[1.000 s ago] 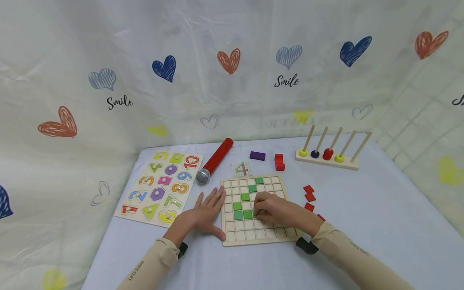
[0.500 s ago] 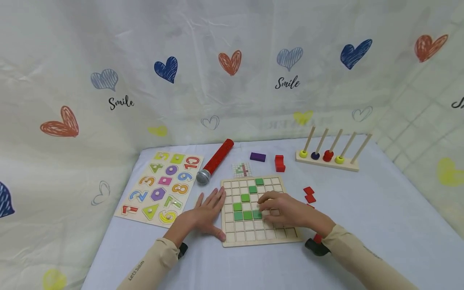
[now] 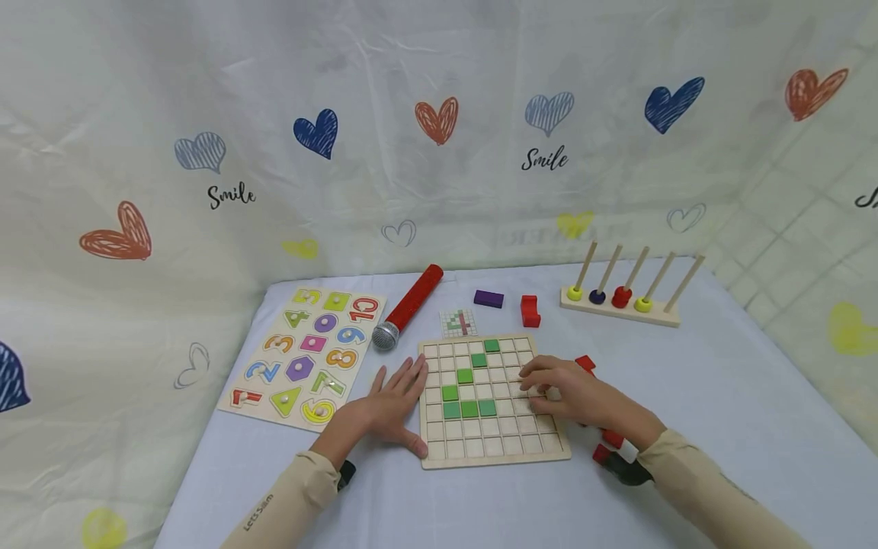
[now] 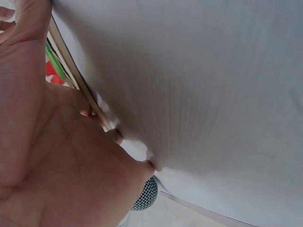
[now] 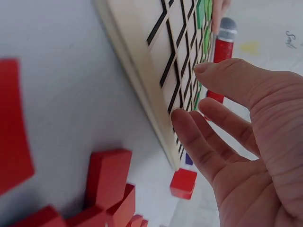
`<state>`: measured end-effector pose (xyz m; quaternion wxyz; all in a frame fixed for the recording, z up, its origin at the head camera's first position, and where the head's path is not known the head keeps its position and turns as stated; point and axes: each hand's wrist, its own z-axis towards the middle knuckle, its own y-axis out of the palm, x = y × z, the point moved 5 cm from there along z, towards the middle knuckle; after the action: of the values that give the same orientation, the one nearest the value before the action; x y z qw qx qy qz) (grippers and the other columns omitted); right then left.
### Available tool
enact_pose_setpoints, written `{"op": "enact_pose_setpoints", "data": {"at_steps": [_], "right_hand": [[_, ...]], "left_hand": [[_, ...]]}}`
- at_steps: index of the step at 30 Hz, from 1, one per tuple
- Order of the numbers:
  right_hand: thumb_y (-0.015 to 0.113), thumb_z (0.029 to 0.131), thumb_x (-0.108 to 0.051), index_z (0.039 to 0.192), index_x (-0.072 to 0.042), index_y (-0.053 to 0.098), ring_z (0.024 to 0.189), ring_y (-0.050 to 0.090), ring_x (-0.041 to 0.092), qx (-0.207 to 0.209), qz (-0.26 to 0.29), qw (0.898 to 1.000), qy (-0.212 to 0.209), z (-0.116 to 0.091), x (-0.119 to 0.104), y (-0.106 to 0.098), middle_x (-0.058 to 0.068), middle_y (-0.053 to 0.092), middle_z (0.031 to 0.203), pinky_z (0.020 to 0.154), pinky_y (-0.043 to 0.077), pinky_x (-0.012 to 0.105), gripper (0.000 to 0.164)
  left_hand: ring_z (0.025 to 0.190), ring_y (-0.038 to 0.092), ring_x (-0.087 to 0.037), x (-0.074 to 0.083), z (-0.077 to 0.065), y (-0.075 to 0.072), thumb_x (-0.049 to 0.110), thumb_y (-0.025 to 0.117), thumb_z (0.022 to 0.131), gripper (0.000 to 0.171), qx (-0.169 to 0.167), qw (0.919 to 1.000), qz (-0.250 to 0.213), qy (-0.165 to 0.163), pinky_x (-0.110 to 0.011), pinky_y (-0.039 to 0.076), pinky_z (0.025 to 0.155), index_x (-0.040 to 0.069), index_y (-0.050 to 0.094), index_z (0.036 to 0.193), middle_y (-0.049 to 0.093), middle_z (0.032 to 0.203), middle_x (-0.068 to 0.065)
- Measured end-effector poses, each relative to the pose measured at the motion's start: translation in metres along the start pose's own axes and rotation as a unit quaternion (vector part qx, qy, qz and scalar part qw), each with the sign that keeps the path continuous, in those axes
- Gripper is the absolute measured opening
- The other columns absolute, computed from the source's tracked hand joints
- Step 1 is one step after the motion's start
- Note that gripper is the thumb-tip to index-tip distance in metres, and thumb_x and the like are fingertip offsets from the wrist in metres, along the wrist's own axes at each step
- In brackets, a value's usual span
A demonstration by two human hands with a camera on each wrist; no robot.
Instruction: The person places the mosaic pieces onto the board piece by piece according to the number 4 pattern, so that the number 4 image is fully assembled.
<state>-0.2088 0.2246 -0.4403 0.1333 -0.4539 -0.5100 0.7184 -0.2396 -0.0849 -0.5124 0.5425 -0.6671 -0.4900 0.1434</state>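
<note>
A wooden grid board (image 3: pixel 456 448) lies on the white table, with several green square tiles (image 3: pixel 469 409) in its cells making a diagonal and a short row. Along its left edge rests my left hand (image 3: pixel 392 408), fingers and thumb spread and touching the rim. My right hand (image 3: pixel 576 387) hovers by the board's right edge, fingers loosely bent. In the right wrist view, nothing sits between its thumb and fingertips. Red tiles (image 5: pixel 109 175) lie right of the board, partly hidden by that hand and wrist in the head view. Behind the board lies a small pattern card (image 3: pixel 457 323).
A number and shape puzzle (image 3: pixel 312 343) lies at left, with a red microphone (image 3: pixel 411 301) beside it. Toward the back are a purple block (image 3: pixel 488 298), a red curved block (image 3: pixel 530 311) and a peg stand with coloured beads (image 3: pixel 620 305). A printed curtain (image 3: pixel 480 198) hangs behind.
My right hand has let go of a green tile, now lying third in the short row, and has moved right to the board's edge. The left hand stays in place.
</note>
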Motion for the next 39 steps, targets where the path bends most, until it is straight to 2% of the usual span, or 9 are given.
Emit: {"op": "enact_pose_setpoints", "data": {"at_steps": [4,12,15,18,21,27,31,35,39], "right_hand": [[0.080,0.094,-0.008,0.114,-0.011,0.080,0.107,0.069,0.024,0.014,-0.005,1.000,0.012,-0.008,0.009,-0.005,0.010,0.070,0.128,0.085,0.064,0.034,0.020],[0.083,0.091,-0.004,0.112,-0.008,0.079,0.098,0.073,0.023,0.034,-0.023,0.999,0.027,-0.024,0.025,-0.018,0.013,0.071,0.125,0.080,0.067,0.033,0.021],[0.085,0.088,-0.002,0.109,-0.008,0.080,0.101,0.070,0.025,0.048,-0.048,0.997,0.038,-0.031,0.032,-0.022,0.013,0.072,0.122,0.080,0.066,0.033,0.022],[0.087,0.085,-0.001,0.104,-0.009,0.081,0.099,0.067,0.025,0.072,-0.077,0.993,0.060,-0.037,0.040,-0.027,0.010,0.072,0.114,0.076,0.066,0.030,0.021],[0.088,0.084,-0.002,0.097,-0.008,0.080,0.090,0.063,0.019,0.092,-0.088,0.987,0.095,-0.041,0.048,-0.029,0.007,0.069,0.102,0.070,0.062,0.025,0.017],[0.086,0.087,-0.008,0.090,-0.007,0.076,0.078,0.057,0.015,0.103,-0.065,0.978,0.167,-0.042,0.060,-0.027,0.007,0.063,0.089,0.062,0.053,0.019,0.011],[0.084,0.087,-0.007,0.090,-0.005,0.075,0.079,0.056,0.017,0.108,-0.059,0.975,0.187,-0.039,0.064,-0.025,0.008,0.063,0.087,0.061,0.051,0.021,0.010],[0.082,0.087,-0.002,0.093,-0.005,0.075,0.079,0.055,0.017,0.095,-0.050,0.978,0.178,-0.035,0.063,-0.023,0.005,0.062,0.086,0.061,0.050,0.021,0.010],[0.084,0.086,-0.002,0.096,-0.009,0.076,0.084,0.058,0.016,0.092,-0.058,0.986,0.129,-0.030,0.056,-0.025,0.000,0.064,0.090,0.066,0.056,0.024,0.015]], "left_hand": [[0.170,-0.015,-0.028,0.000,0.000,0.000,0.073,0.088,0.070,0.149,0.000,1.0000,-0.002,-0.001,-0.064,-0.013,0.134,0.014,-0.002,0.174,-0.013,0.183,-0.004],[0.170,-0.014,-0.029,-0.001,0.001,0.001,0.073,0.088,0.070,0.149,0.002,1.0000,0.002,0.002,-0.064,-0.012,0.134,0.014,-0.002,0.174,-0.014,0.183,-0.004],[0.170,-0.014,-0.029,-0.001,0.001,0.001,0.074,0.088,0.070,0.149,0.002,1.0000,0.002,0.003,-0.065,-0.012,0.134,0.013,-0.002,0.174,-0.014,0.183,-0.004],[0.170,-0.014,-0.028,-0.002,0.001,0.001,0.074,0.087,0.070,0.150,0.001,1.0000,0.004,0.002,-0.064,-0.012,0.134,0.013,-0.002,0.174,-0.014,0.183,-0.004],[0.170,-0.015,-0.028,-0.002,0.001,0.001,0.075,0.087,0.070,0.150,0.001,1.0000,0.006,0.001,-0.064,-0.012,0.134,0.014,-0.003,0.174,-0.014,0.183,-0.004],[0.170,-0.014,-0.028,-0.002,0.001,0.001,0.076,0.086,0.070,0.149,0.000,1.0000,0.006,0.001,-0.064,-0.012,0.134,0.014,-0.002,0.174,-0.014,0.183,-0.004],[0.170,-0.014,-0.029,-0.001,0.000,0.001,0.075,0.086,0.071,0.149,0.000,1.0000,0.008,0.000,-0.064,-0.011,0.134,0.014,-0.002,0.174,-0.014,0.183,-0.004],[0.170,-0.014,-0.029,-0.001,0.000,0.001,0.074,0.087,0.071,0.148,-0.001,1.0000,0.007,0.000,-0.065,-0.011,0.134,0.014,-0.001,0.174,-0.013,0.183,-0.005],[0.170,-0.014,-0.029,-0.001,0.001,0.001,0.074,0.087,0.071,0.149,0.001,1.0000,0.006,0.001,-0.065,-0.011,0.134,0.014,-0.002,0.174,-0.013,0.183,-0.004]]}}
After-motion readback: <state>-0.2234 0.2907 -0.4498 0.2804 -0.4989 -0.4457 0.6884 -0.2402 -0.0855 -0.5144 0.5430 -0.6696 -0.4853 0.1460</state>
